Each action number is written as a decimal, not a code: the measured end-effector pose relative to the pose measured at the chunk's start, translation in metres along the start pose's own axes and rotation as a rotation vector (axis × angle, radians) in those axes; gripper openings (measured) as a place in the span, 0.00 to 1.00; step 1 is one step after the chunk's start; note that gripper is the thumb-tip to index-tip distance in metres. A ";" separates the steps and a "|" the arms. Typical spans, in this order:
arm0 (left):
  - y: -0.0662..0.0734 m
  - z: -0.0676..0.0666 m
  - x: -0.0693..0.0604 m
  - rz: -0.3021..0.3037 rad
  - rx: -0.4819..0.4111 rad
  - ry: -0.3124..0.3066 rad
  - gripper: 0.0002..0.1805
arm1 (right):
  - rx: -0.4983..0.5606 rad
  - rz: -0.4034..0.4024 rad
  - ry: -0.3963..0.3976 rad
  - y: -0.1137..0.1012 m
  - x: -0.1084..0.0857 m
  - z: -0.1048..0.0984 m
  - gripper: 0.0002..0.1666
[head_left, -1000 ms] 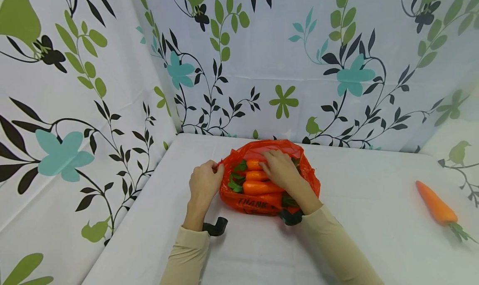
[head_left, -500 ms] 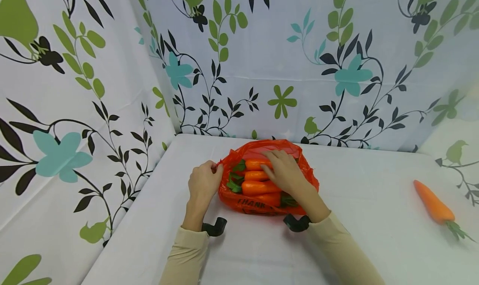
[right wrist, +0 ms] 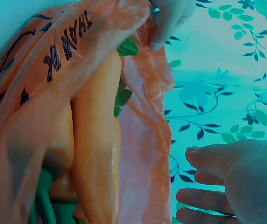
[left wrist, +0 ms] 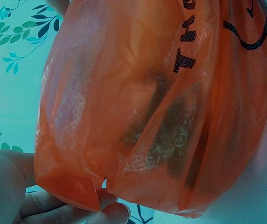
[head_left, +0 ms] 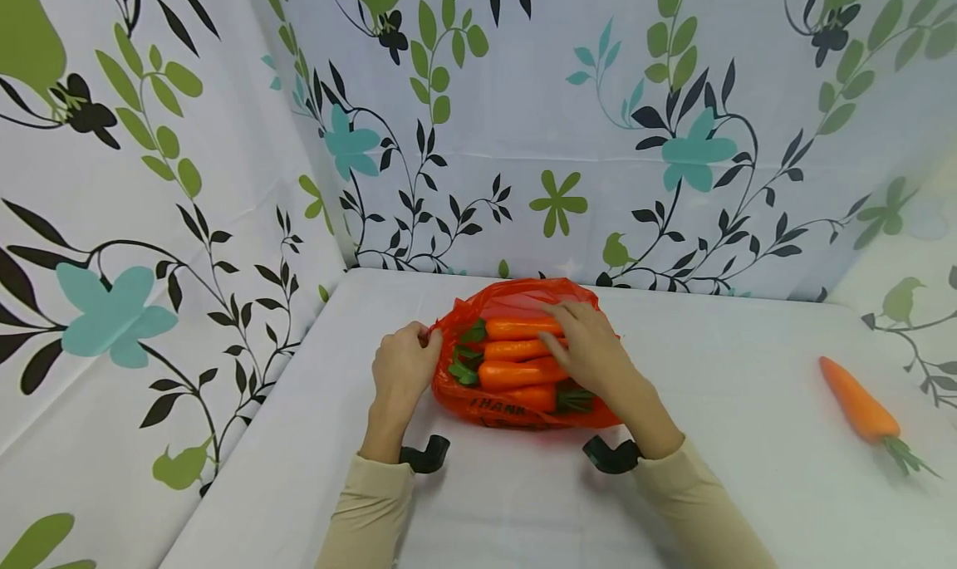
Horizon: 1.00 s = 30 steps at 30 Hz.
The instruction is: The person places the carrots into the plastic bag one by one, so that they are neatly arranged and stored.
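A red plastic bag (head_left: 486,417) with "THANK" printed on it lies on the table, its mouth facing up. Several orange carrots (head_left: 519,375) with green tops lie side by side inside it. My left hand (head_left: 398,368) pinches the bag's left rim between thumb and fingers; the left wrist view shows the bag's corner beside those fingers (left wrist: 47,205). Over the right side of the bag is my right hand (head_left: 598,357), its fingers extended and apart from each other. In the right wrist view this hand holds nothing, and it hides part of the carrots' right ends in the head view.
One loose carrot (head_left: 860,403) lies far to the right on the white table (head_left: 748,436). Patterned cloth (head_left: 478,154) stands behind and to the left of the table. Black wrist mounts (head_left: 426,455) stick out by both wrists.
My right hand has shifted right and slightly back toward me, so more of the carrots shows. The left hand keeps its pinch on the rim. The head view has turned slightly right.
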State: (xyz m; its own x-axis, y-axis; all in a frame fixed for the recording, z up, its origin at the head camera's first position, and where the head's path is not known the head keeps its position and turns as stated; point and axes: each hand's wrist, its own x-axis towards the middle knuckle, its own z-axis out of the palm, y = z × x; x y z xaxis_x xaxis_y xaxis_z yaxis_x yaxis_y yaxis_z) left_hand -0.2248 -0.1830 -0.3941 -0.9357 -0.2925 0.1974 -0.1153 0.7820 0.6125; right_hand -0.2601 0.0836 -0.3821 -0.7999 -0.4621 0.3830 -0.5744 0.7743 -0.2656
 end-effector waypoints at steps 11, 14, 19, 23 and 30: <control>-0.001 0.001 0.000 0.028 0.000 0.012 0.15 | 0.007 0.042 0.063 0.019 -0.016 -0.017 0.26; -0.001 0.001 -0.001 0.021 -0.002 0.002 0.15 | 0.008 0.068 0.067 0.024 -0.021 -0.020 0.25; -0.001 0.001 -0.001 0.013 -0.007 -0.002 0.16 | 0.010 0.106 0.065 0.031 -0.028 -0.028 0.25; 0.000 0.000 -0.001 0.015 -0.010 -0.001 0.16 | 0.014 0.138 0.070 0.038 -0.035 -0.033 0.26; -0.001 0.000 -0.001 0.019 -0.017 -0.006 0.16 | 0.009 0.162 0.121 0.048 -0.042 -0.042 0.24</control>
State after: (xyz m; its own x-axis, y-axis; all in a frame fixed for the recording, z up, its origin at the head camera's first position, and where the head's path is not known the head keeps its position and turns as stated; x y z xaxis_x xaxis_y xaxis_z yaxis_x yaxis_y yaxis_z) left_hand -0.2241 -0.1831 -0.3951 -0.9395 -0.2749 0.2045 -0.0923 0.7778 0.6217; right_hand -0.2466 0.1588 -0.3739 -0.8553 -0.2761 0.4384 -0.4421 0.8302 -0.3396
